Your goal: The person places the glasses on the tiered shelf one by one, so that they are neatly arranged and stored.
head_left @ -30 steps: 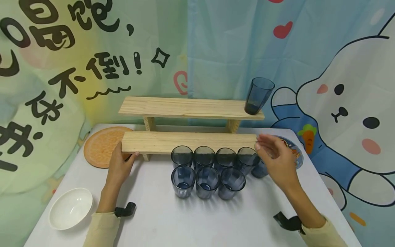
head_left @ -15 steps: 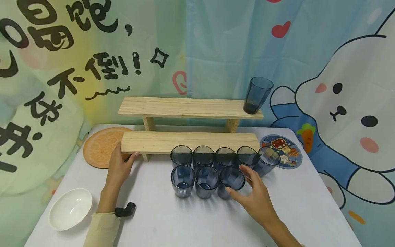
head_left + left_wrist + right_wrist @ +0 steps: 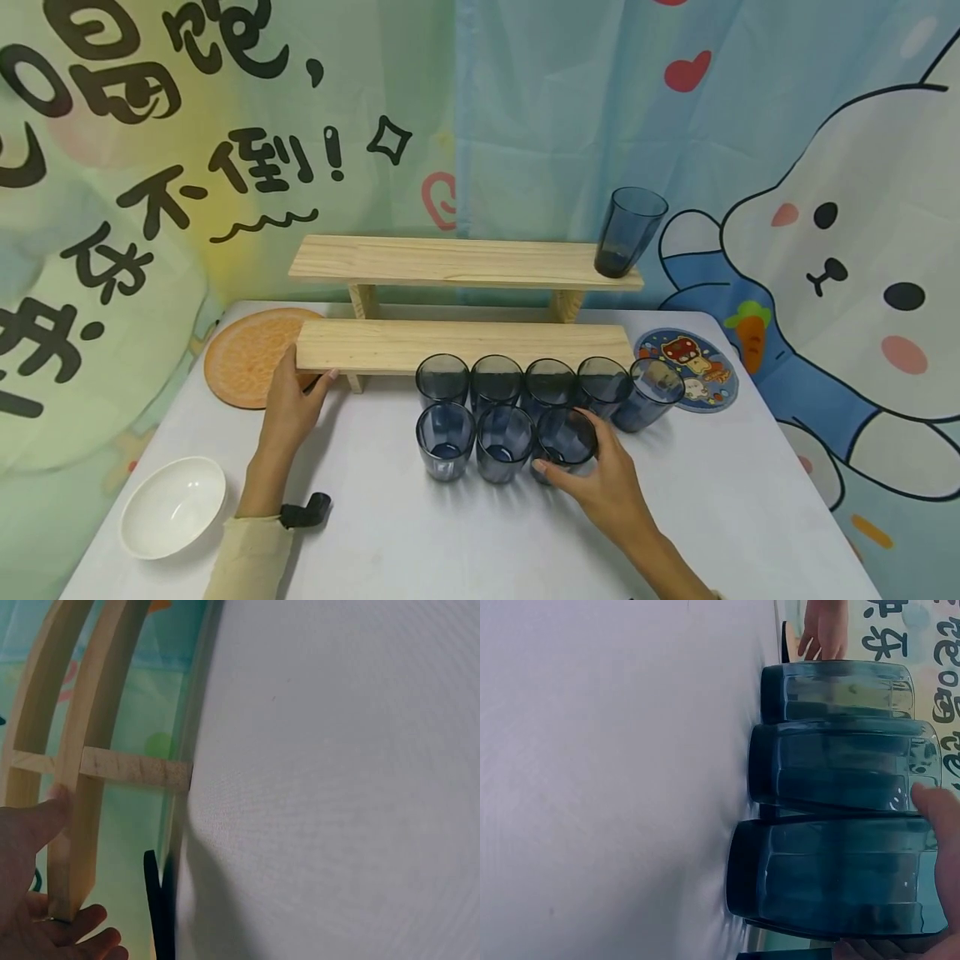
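Head camera, left to right: a white bowl (image 3: 172,507) sits at the near left corner of the white table (image 3: 420,542), with an orange round mat (image 3: 247,354) farther back, partly under the left end of a two-tier wooden shelf (image 3: 465,343). The left hand (image 3: 288,408) grips that lower board's left end, thumb on the front edge and fingers curled beneath; the left wrist view shows the same hold (image 3: 37,892), the thumb pressed against the pale wood (image 3: 82,787).

At centre, eight dark blue tumblers stand upright in two rows just in front of the shelf: a back row of five (image 3: 551,385) and a front row of three (image 3: 502,440), packed close, several apparently touching. The right hand (image 3: 600,483) wraps around the rightmost front tumbler (image 3: 564,442), thumb on its near left side and fingers round its right side; the glass stands on the table. In the right wrist view, that tumbler (image 3: 832,877) fills the lower frame with a fingertip (image 3: 937,817) at its rim, though how firmly it is squeezed cannot be judged from the blurred close-up.

Farther right, a lone blue tumbler (image 3: 628,232) stands on the right end of the upper board, and a round cartoon coaster (image 3: 697,371) lies on the table beside the last tumbler of the back row.
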`<control>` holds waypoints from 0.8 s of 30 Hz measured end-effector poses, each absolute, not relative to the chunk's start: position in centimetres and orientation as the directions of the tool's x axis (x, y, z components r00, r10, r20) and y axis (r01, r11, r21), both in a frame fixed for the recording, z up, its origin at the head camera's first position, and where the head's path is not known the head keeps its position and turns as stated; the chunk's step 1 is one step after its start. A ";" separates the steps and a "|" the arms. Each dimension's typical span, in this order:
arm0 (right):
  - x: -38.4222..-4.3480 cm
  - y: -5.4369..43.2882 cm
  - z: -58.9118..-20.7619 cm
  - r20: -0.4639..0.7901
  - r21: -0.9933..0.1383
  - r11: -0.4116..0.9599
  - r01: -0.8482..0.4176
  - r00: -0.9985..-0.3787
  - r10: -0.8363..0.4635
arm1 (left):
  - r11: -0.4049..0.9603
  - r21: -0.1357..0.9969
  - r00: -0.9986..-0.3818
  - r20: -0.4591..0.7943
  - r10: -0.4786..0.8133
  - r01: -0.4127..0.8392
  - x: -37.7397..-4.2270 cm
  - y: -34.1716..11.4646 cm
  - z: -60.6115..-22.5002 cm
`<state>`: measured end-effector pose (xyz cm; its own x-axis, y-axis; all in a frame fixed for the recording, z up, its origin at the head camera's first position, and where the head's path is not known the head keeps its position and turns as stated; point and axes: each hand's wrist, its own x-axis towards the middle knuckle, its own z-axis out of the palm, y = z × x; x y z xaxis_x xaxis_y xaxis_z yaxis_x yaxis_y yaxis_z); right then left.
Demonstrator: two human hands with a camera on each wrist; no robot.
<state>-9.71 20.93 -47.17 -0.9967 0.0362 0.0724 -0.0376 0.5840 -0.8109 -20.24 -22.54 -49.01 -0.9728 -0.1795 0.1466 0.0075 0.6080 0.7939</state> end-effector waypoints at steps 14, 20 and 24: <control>-9.8 20.8 -47.8 0.187 -0.821 0.554 -0.136 -0.982 0.036 | 0.619 0.786 -0.974 0.138 -0.182 -0.004 -20.1 -22.6 -49.0; -9.7 20.8 -47.6 0.167 -0.812 0.573 -0.112 -0.985 0.044 | 0.626 0.780 -0.976 0.121 -0.183 -0.021 -20.1 -22.6 -48.9; -9.4 20.9 -46.9 0.155 -0.804 0.585 -0.104 -0.987 0.038 | 0.629 0.776 -0.976 0.109 -0.190 -0.036 -20.1 -22.6 -49.0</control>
<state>-9.40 20.92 -46.93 -0.9872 0.0376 0.1551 -0.1040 0.5854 -0.8040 -20.11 -22.61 -48.99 -0.9758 -0.1898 0.1085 -0.0361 0.6294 0.7762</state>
